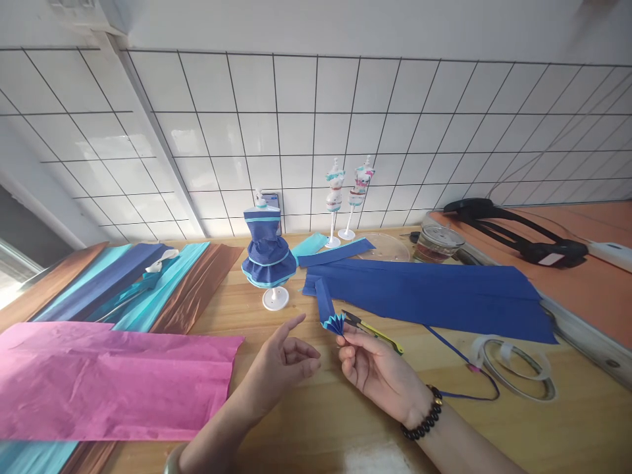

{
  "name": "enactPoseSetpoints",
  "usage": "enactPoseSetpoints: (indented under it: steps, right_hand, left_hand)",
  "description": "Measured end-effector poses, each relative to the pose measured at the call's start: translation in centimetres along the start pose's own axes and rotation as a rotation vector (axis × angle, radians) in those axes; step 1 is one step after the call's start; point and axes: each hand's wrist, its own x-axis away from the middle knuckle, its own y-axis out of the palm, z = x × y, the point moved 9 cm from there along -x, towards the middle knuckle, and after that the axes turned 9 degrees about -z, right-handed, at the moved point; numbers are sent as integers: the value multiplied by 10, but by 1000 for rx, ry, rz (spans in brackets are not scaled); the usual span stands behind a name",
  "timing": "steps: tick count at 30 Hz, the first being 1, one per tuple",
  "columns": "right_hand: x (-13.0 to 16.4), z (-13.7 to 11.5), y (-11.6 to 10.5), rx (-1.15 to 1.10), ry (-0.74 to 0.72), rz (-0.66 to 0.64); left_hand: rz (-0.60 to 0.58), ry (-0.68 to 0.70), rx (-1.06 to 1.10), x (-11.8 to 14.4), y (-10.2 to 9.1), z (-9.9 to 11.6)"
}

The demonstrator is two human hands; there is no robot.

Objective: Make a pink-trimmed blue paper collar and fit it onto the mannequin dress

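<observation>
Between the thumb and fingertips of my right hand (372, 368) is a pleated strip of dark blue crepe paper (334, 323), edged in light blue and fanned out at the held end. The unpleated part of the strip (323, 296) runs up and away toward the large blue sheet. My left hand (284, 359) is held just to the left, fingers apart and nothing in them. Beyond it stands a small white dress form (269, 247) wearing a blue tiered dress with light blue trim. A yellow and black craft knife (375, 329) lies behind my right hand.
A large blue paper sheet (429, 293) covers the right middle of the table. Rolls of white tape (518, 368) lie at right. Pink paper (118, 382) and brown and blue sheets (123, 276) fill the left. Two mini dress forms (334, 197) and a glass jar (438, 242) stand behind.
</observation>
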Motion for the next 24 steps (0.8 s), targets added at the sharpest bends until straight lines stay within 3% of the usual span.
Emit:
enactPoseSetpoints:
  steps: [2,4,7,10,17,24]
  right_hand:
    - [0,1,0,10,-1,-3]
    - [0,2,1,68,-8,-9]
    - [1,3,4,253,-34,-18]
    - [1,10,8,380,-21,-30]
    - [2,15,8,375,4,-33]
    - [4,16,17,317,49,-115]
  left_hand:
    - [58,94,-216,3,-3,12]
    - [148,287,-590,11,-2,36]
    - [202,597,-1166,29,22,63]
    - [167,741,-1462,39,43,69]
    - [84,769,-1481,40,50,68]
    - [140,689,-1146,31,33,69]
